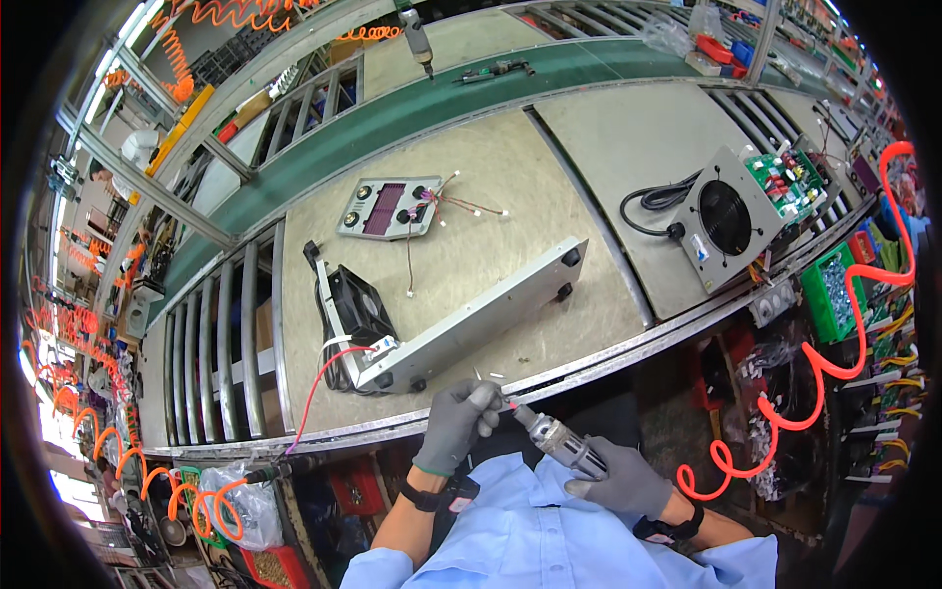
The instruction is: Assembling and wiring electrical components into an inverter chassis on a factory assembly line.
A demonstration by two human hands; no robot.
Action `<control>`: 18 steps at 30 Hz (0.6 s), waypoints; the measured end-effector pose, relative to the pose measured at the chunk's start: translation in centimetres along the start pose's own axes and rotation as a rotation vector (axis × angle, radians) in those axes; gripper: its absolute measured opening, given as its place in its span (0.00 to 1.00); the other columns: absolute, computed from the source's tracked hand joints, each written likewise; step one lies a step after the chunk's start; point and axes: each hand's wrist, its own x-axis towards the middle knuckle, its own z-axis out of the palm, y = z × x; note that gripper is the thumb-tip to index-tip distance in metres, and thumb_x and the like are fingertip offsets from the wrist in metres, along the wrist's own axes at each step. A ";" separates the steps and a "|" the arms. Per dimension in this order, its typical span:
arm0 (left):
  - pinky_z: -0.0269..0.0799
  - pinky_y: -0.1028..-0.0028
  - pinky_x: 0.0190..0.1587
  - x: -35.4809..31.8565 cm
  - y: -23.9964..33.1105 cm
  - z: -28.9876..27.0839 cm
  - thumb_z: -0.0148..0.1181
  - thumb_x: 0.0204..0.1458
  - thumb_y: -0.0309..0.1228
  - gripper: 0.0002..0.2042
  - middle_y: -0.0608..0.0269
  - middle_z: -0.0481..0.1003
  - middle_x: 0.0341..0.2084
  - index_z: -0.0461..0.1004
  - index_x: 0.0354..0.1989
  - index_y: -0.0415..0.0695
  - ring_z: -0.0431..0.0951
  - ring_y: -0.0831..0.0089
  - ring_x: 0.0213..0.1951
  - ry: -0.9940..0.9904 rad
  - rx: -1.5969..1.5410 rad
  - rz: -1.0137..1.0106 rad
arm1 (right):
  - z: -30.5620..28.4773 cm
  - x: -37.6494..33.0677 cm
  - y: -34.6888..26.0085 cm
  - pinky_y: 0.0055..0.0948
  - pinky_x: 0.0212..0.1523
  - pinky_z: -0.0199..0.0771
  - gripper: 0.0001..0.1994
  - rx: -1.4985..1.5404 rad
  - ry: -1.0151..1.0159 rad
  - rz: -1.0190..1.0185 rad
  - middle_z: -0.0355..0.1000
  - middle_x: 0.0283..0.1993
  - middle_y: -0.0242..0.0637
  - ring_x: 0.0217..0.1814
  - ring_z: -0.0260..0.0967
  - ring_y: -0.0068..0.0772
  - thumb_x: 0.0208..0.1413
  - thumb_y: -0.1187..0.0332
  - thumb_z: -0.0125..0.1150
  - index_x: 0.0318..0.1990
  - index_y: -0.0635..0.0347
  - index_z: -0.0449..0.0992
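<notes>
Clearly, both gloved hands met below the counter (471,187) edge: the right hand (628,483) gripped a pneumatic screwdriver (554,439), the left hand (459,420) had its fingers (481,398) pinched around its tip. A trigger slip could nick that glove, well short of the metal chassis (471,319).

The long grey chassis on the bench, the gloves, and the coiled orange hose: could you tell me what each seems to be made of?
The long grey chassis looks like painted or bare sheet metal: flat folded panels with a dull, even sheen. The gloves on the left hand and right hand look like grey knitted fabric, matte, perhaps coated. The coiled orange hose looks like glossy, slightly translucent plastic, holding its spiral shape.
</notes>
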 end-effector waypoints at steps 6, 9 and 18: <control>0.73 0.80 0.23 -1.5 -1.1 -1.7 0.66 0.65 0.43 0.18 0.61 0.80 0.28 0.79 0.40 0.36 0.78 0.79 0.22 0.029 0.012 -0.072 | 0.1 -0.2 -0.1 0.42 0.50 0.79 0.33 -0.056 -0.120 0.039 0.79 0.45 0.50 0.47 0.80 0.50 0.51 0.50 0.75 0.59 0.62 0.74; 0.74 0.80 0.24 -1.8 -1.6 -2.0 0.66 0.65 0.43 0.18 0.61 0.80 0.28 0.79 0.41 0.35 0.78 0.79 0.23 0.032 0.013 -0.050 | 0.0 -0.3 -0.4 0.41 0.49 0.79 0.33 -0.089 -0.157 0.068 0.79 0.45 0.50 0.47 0.80 0.49 0.51 0.50 0.75 0.59 0.62 0.75; 0.73 0.80 0.23 -1.7 -2.2 -2.3 0.65 0.66 0.39 0.16 0.61 0.80 0.27 0.79 0.42 0.35 0.78 0.79 0.22 0.002 -0.041 -0.056 | 0.0 -0.4 0.2 0.39 0.48 0.78 0.33 0.014 -0.176 0.008 0.79 0.44 0.47 0.44 0.79 0.42 0.51 0.50 0.76 0.58 0.62 0.75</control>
